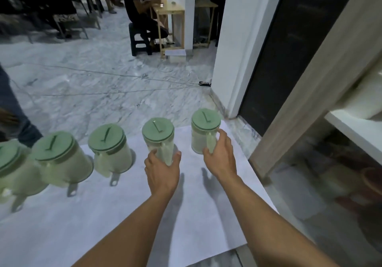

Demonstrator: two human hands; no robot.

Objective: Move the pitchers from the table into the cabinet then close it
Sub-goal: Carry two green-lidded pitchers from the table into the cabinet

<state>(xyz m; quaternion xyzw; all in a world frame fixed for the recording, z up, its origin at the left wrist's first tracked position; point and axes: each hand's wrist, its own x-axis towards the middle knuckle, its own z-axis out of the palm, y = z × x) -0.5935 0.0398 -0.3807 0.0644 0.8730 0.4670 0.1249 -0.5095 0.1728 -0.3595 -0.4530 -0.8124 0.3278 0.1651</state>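
Several pale translucent pitchers with green lids stand in a row on the white table (pixel 115 221). My right hand (pixel 220 159) wraps the handle of the rightmost pitcher (pixel 203 126). My left hand (pixel 162 170) grips the handle of the pitcher (pixel 158 134) beside it. Both pitchers stand upright on the table. Further left are a third pitcher (pixel 107 142), a fourth pitcher (pixel 55 153) and one more pitcher (pixel 10 163) cut by the frame edge. At the right stands the cabinet (pixel 351 134), its glass door (pixel 301 45) swung open, a white shelf inside.
A white pitcher-like object (pixel 365 95) sits blurred on the cabinet shelf. Brownish items (pixel 372 180) lie below the shelf. Marble floor with cables runs behind the table. A person sits on a dark stool (pixel 140 41) at a wooden table far back. Someone's leg (pixel 12 109) is at the left.
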